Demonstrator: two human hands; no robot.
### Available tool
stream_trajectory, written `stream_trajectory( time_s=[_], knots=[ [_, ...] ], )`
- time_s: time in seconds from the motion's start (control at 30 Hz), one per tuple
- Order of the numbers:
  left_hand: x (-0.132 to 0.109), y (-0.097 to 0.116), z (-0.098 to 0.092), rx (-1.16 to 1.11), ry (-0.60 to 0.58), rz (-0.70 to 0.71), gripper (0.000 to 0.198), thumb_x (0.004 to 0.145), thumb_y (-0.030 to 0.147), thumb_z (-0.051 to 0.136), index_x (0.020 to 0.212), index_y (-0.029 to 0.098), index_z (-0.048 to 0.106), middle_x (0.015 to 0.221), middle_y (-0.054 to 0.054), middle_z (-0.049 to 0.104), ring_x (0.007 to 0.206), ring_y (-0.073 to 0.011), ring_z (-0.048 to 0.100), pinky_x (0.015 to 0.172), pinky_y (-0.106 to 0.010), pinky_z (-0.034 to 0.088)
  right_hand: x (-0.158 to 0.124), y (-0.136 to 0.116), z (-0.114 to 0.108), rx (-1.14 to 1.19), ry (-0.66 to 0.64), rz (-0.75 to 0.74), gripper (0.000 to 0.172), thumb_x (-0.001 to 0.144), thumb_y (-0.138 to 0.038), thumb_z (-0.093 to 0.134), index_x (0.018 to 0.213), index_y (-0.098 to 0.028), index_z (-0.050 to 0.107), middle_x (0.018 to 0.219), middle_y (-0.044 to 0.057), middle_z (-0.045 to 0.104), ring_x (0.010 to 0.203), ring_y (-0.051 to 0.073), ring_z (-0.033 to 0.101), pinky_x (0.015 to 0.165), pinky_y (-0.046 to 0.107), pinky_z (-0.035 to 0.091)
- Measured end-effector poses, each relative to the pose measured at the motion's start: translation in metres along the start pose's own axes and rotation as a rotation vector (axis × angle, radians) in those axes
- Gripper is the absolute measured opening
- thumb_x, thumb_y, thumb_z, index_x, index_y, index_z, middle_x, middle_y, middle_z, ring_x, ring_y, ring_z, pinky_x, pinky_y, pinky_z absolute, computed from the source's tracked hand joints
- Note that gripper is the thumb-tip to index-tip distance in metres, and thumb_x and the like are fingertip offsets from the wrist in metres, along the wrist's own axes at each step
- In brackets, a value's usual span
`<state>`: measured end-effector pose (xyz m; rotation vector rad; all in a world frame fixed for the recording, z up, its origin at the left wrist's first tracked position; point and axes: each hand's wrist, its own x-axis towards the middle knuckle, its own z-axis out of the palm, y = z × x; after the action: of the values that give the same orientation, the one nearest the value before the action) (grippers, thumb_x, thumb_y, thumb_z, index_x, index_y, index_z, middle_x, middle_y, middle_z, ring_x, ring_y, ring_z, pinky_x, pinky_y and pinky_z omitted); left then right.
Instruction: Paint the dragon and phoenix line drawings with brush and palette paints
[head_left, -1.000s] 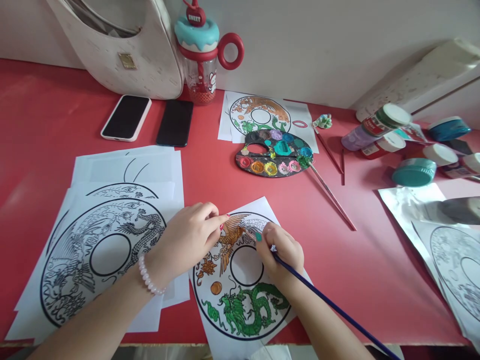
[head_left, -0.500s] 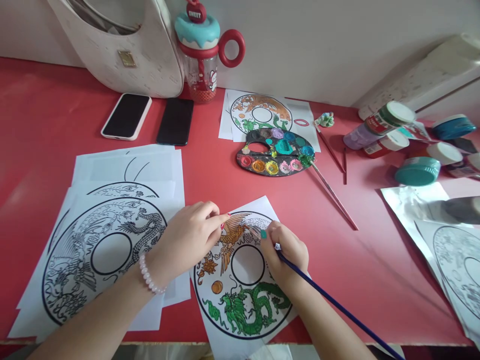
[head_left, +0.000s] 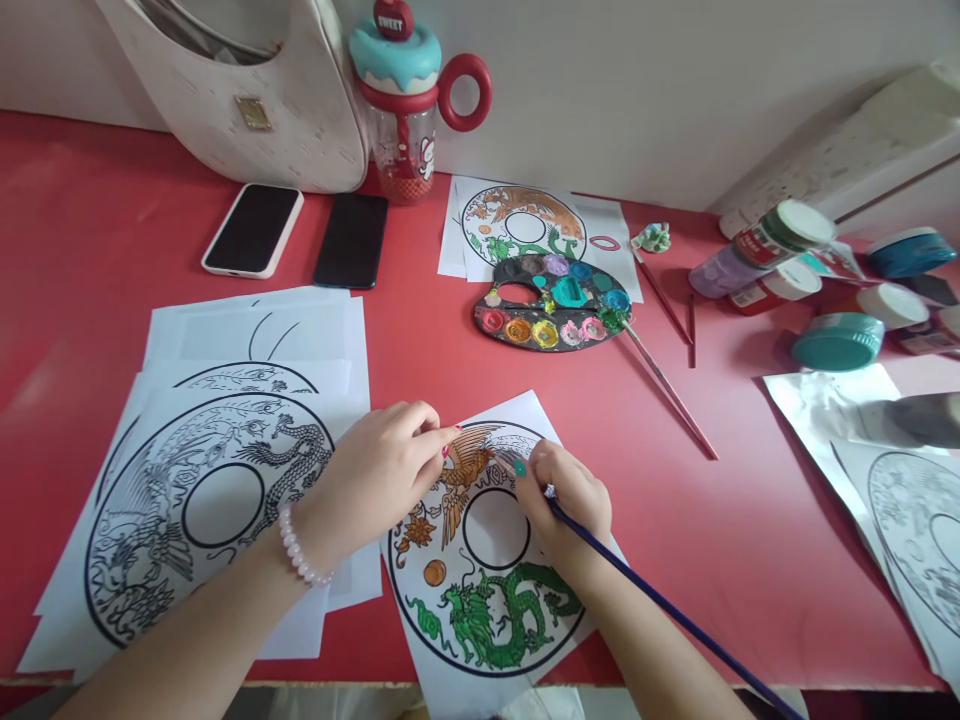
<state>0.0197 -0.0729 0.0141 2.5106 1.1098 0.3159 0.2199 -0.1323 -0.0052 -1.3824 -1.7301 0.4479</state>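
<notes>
A round dragon-and-phoenix picture on a white sheet [head_left: 499, 535] lies in front of me, its dragon painted green and much of its phoenix orange-brown. My right hand [head_left: 566, 500] is closed around a paintbrush [head_left: 637, 580] with a long dark-blue handle. The bristle end meets the paper by the phoenix's head, partly covered by the fingers. My left hand [head_left: 394, 465], with a pink bead bracelet [head_left: 296, 550] at the wrist, rests fingertips on the sheet's upper left, index finger stretched out, holding nothing. Under that forearm are unpainted printed sheets [head_left: 225, 430].
Beyond the picture sits a paint palette [head_left: 570, 292] with a thin brush [head_left: 667, 385] leaning on it, overlapping another painted sheet [head_left: 525, 200]. Two phones [head_left: 351, 240], a handbag [head_left: 247, 120] and a cup [head_left: 401, 130] stand at the back. Paint jars [head_left: 838, 342] crowd the right.
My right hand has shifted slightly left with the paintbrush, its thumb turning a little. My left hand stays on the sheet.
</notes>
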Motion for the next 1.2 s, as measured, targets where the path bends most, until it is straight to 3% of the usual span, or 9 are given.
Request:
stream_trajectory(
  time_s=[0.2,0.57,1.2],
  knots=[
    [-0.0006,-0.0008,0.0005,-0.007,0.003,0.001,0.027,0.091,0.012,0.045,0.108,0.017,0.065,0.092,-0.005,0.058,0.079,-0.0172,0.056,0.071,-0.034,0.048,0.0005,-0.0017,-0.0003,-0.027,0.042,0.064,0.035,0.084,-0.008,0.05,0.063,-0.022,0.026,0.059,-0.005,0.035,0.052,0.009,0.031,0.048,0.022,0.027],
    [0.0,0.0006,-0.0006,-0.003,0.004,-0.001,0.029,0.091,0.012,0.044,0.11,0.017,0.065,0.092,-0.006,0.059,0.08,-0.0177,0.057,0.071,-0.034,0.048,0.0013,-0.0003,0.0002,0.022,-0.009,-0.023,0.035,0.084,-0.007,0.051,0.063,-0.022,0.027,0.059,-0.005,0.033,0.052,0.009,0.03,0.047,0.023,0.026],
    [-0.0002,0.0003,0.0,-0.004,0.017,-0.005,0.027,0.09,0.012,0.044,0.105,0.017,0.066,0.09,-0.005,0.058,0.078,-0.016,0.056,0.07,-0.032,0.048,0.0025,0.0001,0.0016,-0.014,0.008,0.034,0.033,0.087,-0.012,0.051,0.063,-0.022,0.03,0.06,-0.005,0.036,0.052,0.009,0.034,0.048,0.022,0.03]
  ],
)
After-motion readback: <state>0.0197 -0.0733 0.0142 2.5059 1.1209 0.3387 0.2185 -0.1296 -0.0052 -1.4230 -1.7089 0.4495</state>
